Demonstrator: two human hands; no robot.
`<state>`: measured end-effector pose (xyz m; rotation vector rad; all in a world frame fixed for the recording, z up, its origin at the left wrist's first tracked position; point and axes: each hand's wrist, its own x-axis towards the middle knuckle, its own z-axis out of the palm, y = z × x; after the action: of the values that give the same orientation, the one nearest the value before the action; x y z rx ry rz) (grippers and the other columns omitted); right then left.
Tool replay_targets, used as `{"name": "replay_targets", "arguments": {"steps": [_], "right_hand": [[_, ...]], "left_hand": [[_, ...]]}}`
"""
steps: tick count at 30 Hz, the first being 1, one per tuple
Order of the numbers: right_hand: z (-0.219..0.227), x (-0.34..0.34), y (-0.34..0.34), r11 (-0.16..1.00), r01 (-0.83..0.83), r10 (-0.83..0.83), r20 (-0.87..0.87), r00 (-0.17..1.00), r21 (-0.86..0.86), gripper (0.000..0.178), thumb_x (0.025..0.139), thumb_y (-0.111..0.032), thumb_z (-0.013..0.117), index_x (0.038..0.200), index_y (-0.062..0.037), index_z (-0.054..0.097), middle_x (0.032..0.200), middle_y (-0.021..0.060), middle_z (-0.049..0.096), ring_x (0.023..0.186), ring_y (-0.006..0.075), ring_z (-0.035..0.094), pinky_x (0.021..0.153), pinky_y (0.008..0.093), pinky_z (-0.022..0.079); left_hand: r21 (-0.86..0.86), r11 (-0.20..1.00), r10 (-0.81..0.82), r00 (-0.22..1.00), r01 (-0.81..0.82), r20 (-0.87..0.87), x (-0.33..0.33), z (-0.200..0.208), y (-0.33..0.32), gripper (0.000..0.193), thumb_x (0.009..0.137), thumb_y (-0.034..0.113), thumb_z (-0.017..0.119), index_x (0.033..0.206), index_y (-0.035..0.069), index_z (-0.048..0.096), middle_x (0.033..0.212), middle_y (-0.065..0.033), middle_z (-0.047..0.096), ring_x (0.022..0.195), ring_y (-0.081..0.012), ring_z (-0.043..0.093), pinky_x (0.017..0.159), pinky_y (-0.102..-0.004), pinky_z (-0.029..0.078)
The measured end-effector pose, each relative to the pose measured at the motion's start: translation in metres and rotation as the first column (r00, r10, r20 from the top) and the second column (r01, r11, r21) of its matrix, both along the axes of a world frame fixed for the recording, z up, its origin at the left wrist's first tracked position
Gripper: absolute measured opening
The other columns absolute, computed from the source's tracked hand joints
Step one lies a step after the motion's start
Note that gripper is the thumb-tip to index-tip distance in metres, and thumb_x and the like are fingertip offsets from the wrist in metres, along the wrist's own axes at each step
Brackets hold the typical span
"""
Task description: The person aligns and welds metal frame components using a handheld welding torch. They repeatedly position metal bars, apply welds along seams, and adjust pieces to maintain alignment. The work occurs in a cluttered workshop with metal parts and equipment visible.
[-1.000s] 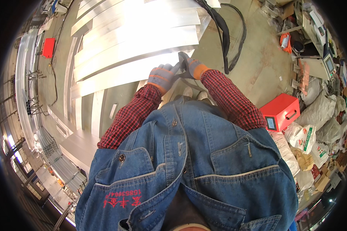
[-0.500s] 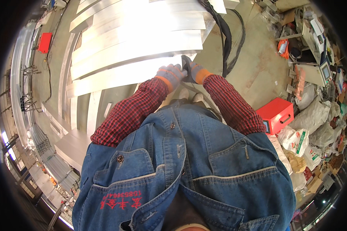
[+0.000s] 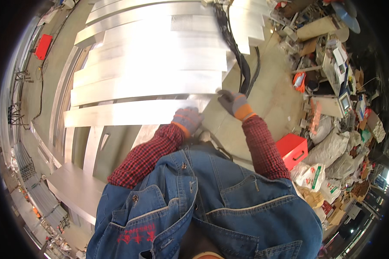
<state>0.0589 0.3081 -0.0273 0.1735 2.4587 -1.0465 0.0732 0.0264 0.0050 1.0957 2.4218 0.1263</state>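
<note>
My left hand [image 3: 188, 120], in a grey and orange work glove, is closed around the right end of the nearest silver metal bar [image 3: 125, 114]. Motion smears its fingertips. My right hand [image 3: 234, 104], gloved alike with dark fingers, is off to the right with its fingers apart. Its fingertips are beside the right end of the second metal bar [image 3: 147, 88], and I cannot tell whether they touch it. Nothing shows in that hand. More wide, shiny bars lie side by side beyond, washed out by glare in the middle.
Black cables [image 3: 232, 43] run over the bars' right ends to the floor. A red box [image 3: 291, 151] stands at right, before heaped bags, cartons and scrap. A metal box section [image 3: 75, 187] lies near left. Another red box [image 3: 43, 46] sits far left.
My hands, together at the nearest bar's end before, are now apart, the right one further right. A gap now shows between the nearest bar and the second. The whole view has shifted.
</note>
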Motion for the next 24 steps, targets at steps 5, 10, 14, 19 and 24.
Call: {"name": "replay_targets", "arguments": {"steps": [5,10,14,19,24], "right_hand": [[0.035,-0.15,0.049,0.971,0.24,-0.206,-0.572,0.794,-0.017,0.043,0.107,-0.025,0.08,0.147,-0.0085,0.074,0.109,0.0137,0.084,0.095,0.0212,0.079,0.085,0.0411,0.064],[0.018,-0.311,0.065,0.949,0.289,-0.157,-0.599,0.785,0.13,0.073,0.099,-0.02,0.086,0.165,-0.0092,0.057,0.155,0.0238,0.067,0.135,0.0372,0.071,0.111,0.0476,0.061],[-0.013,-0.389,0.061,0.877,0.28,-0.012,-0.565,0.825,0.39,0.063,0.109,-0.014,0.065,0.17,-0.0085,0.048,0.147,0.0335,0.069,0.134,0.0543,0.068,0.112,0.0595,0.056],[-0.028,-0.427,0.041,0.659,0.28,0.078,-0.433,0.898,0.698,0.055,0.112,-0.027,0.066,0.159,-0.0029,0.053,0.151,0.0282,0.069,0.133,0.0449,0.072,0.111,0.0541,0.06],[-0.032,-0.438,0.037,0.601,0.329,-0.01,-0.405,0.914,0.728,0.049,0.115,-0.038,0.063,0.15,-0.0048,0.06,0.146,0.0251,0.073,0.131,0.0438,0.073,0.109,0.0531,0.061]], "left_hand": [[0.084,0.996,0.019,1.0,-0.017,-0.025,0.002,-0.02,0.005,0.022,0.099,0.02,0.071,0.115,0.015,0.085,0.116,-0.0138,0.081,0.111,-0.0363,0.08,0.091,-0.0505,0.065],[0.244,0.968,0.05,0.999,-0.053,0.02,0.0,-0.065,0.017,0.022,0.096,0.023,0.071,0.108,0.011,0.086,0.099,-0.0178,0.084,0.09,-0.0416,0.083,0.078,-0.0549,0.067],[0.277,0.925,0.245,0.965,-0.261,0.093,0.01,-0.092,0.028,0.024,0.103,0.03,0.065,0.11,0.014,0.082,0.106,-0.0148,0.081,0.096,-0.0403,0.08,0.081,-0.0554,0.066],[0.314,0.898,0.256,0.947,-0.307,0.194,0.011,-0.117,0.037,0.038,0.106,0.039,0.063,0.124,0.01,0.08,0.111,-0.0188,0.08,0.102,-0.0423,0.08,0.089,-0.0596,0.064],[0.429,0.866,0.233,0.966,-0.259,0.113,0.015,-0.13,0.04,0.03,0.105,0.036,0.066,0.119,0.012,0.078,0.111,-0.0156,0.078,0.102,-0.0415,0.079,0.089,-0.0581,0.063]]}}
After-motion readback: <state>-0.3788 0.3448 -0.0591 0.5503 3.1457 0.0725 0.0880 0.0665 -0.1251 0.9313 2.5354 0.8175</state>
